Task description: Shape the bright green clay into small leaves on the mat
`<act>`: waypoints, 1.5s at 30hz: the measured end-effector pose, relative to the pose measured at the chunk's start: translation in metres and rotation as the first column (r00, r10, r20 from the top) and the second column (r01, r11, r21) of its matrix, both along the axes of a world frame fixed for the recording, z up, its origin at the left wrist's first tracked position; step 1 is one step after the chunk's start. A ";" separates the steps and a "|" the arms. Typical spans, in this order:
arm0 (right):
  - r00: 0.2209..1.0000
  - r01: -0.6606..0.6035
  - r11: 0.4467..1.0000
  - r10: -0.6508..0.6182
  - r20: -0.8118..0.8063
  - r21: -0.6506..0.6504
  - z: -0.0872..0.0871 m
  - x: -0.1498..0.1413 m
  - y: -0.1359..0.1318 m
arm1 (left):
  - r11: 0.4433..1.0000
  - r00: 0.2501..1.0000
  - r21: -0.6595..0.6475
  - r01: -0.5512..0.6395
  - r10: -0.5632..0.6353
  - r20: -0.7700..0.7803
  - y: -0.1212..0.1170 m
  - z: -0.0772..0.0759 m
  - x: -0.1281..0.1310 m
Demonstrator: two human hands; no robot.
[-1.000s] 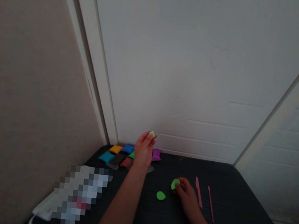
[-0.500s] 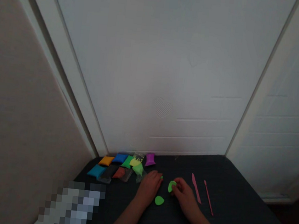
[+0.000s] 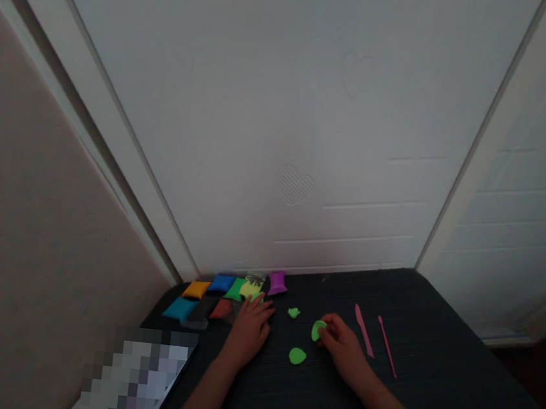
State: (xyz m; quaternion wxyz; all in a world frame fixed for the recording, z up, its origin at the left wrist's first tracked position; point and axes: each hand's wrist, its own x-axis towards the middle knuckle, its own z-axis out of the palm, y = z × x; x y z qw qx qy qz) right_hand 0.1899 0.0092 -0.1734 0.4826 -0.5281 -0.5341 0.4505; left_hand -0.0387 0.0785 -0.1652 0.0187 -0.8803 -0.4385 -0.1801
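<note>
In my right hand (image 3: 339, 343), thumb and fingers pinch a flattened light green clay piece (image 3: 317, 331) by its right side. My left hand (image 3: 249, 329) lies palm down with fingers apart, reaching over the light green packet (image 3: 255, 297), which it partly hides. Between the hands, a small uneven lump of green clay (image 3: 293, 313) rests on the dark table (image 3: 277, 394). Nearer to me is a flat, drop-shaped green clay piece (image 3: 297, 356).
Several clay packets sit at the back left, among them orange (image 3: 196, 289), blue (image 3: 222, 283), teal (image 3: 181, 309), red (image 3: 221, 309) and purple (image 3: 277, 283). A pink plastic knife (image 3: 364, 331) and a thin pink stick tool (image 3: 387, 347) lie at right. A white panel (image 3: 261, 132) stands behind.
My left hand has moved left, off the small green lump and over to the packets, its fingers spreading. My right hand still holds its clay piece. The view has shifted slightly.
</note>
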 end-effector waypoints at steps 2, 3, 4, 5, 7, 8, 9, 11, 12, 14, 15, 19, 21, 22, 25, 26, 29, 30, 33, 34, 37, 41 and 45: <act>1.000 0.004 1.000 -0.004 -0.011 -0.002 0.000 0.000 0.000 | 1.000 1.000 0.011 -0.019 0.019 0.002 0.003 -0.002 -0.001; 1.000 0.009 1.000 -0.009 -0.016 -0.005 0.000 0.000 0.000 | 0.999 0.999 0.031 -0.045 0.045 0.004 0.004 -0.002 0.000; 1.000 0.017 1.000 -0.017 -0.023 -0.009 0.000 0.001 0.000 | 0.996 0.997 0.057 -0.075 0.075 0.009 0.004 -0.002 0.000; 0.999 0.027 1.000 -0.027 -0.030 -0.012 0.000 0.001 0.001 | 0.991 0.994 0.086 -0.105 0.104 0.018 0.003 0.000 0.001; 0.998 0.038 0.999 -0.038 -0.043 -0.009 -0.001 0.001 0.001 | 0.979 0.988 0.135 -0.154 0.149 0.051 -0.002 0.004 0.004; 0.998 0.040 0.999 -0.040 -0.047 -0.005 -0.001 0.000 0.001 | 0.974 0.984 0.148 -0.172 0.163 0.075 -0.005 0.007 0.006; 0.998 0.038 0.999 -0.038 -0.048 0.001 -0.001 0.000 0.001 | 0.971 0.979 0.150 -0.188 0.173 0.107 -0.009 0.009 0.008; 0.999 0.025 1.000 -0.025 -0.045 0.005 -0.001 0.000 0.001 | 0.973 0.964 0.107 -0.204 0.180 0.197 -0.016 0.014 0.017; 0.999 0.019 1.000 -0.019 -0.045 0.006 -0.001 0.000 0.000 | 0.979 0.950 0.052 -0.198 0.178 0.256 -0.019 0.015 0.022; 0.999 0.013 1.000 -0.012 -0.043 0.011 -0.001 0.001 0.000 | 0.984 0.907 -0.140 -0.108 0.155 0.391 -0.024 0.016 0.036; 0.999 0.015 1.000 -0.015 -0.036 0.016 -0.001 0.001 -0.001 | 0.965 0.884 -0.262 -0.021 0.141 0.446 -0.026 0.016 0.044; 1.000 0.005 0.999 -0.005 0.005 0.047 0.000 0.000 -0.002 | 0.784 0.796 -0.569 0.247 0.171 0.581 -0.026 0.014 0.069; 1.000 -0.005 0.998 0.004 0.013 0.058 0.000 0.000 -0.002 | 0.724 0.771 -0.612 0.320 0.177 0.612 -0.024 0.012 0.075; 1.000 -0.001 0.998 0.000 0.021 0.060 0.000 0.000 -0.002 | 0.707 0.758 -0.619 0.341 0.183 0.626 -0.023 0.010 0.077; 0.998 0.028 0.998 -0.031 0.056 0.051 0.001 -0.001 -0.001 | 0.692 0.690 -0.628 0.356 0.259 0.676 -0.022 0.003 0.078; 0.996 0.037 0.998 -0.040 0.074 0.046 0.002 -0.001 -0.001 | 0.690 0.658 -0.635 0.346 0.304 0.689 -0.022 0.001 0.077; 0.987 0.051 0.997 -0.059 0.152 0.058 0.004 -0.003 -0.001 | 0.676 0.568 -0.668 0.311 0.431 0.701 -0.023 -0.006 0.076; 0.982 0.051 0.996 -0.063 0.180 0.072 0.004 -0.004 -0.002 | 0.669 0.552 -0.675 0.311 0.451 0.702 -0.023 -0.008 0.076; 0.966 0.035 0.993 -0.062 0.250 0.111 0.005 -0.005 -0.002 | 0.658 0.544 -0.669 0.344 0.441 0.714 -0.022 -0.010 0.076; 0.960 0.037 0.992 -0.068 0.271 0.117 0.005 -0.005 -0.002 | 0.658 0.549 -0.663 0.357 0.426 0.719 -0.023 -0.010 0.075; 0.947 0.053 0.991 -0.088 0.310 0.120 0.003 -0.004 -0.002 | 0.659 0.562 -0.645 0.387 0.386 0.732 -0.024 -0.010 0.075; 0.952 0.060 0.994 -0.085 0.295 0.091 0.003 -0.005 -0.003 | 0.672 0.578 -0.627 0.394 0.349 0.738 -0.026 -0.010 0.075; 0.962 0.065 0.996 -0.079 0.262 0.060 0.008 -0.005 -0.005 | 0.714 0.623 -0.586 0.384 0.268 0.735 -0.028 -0.009 0.075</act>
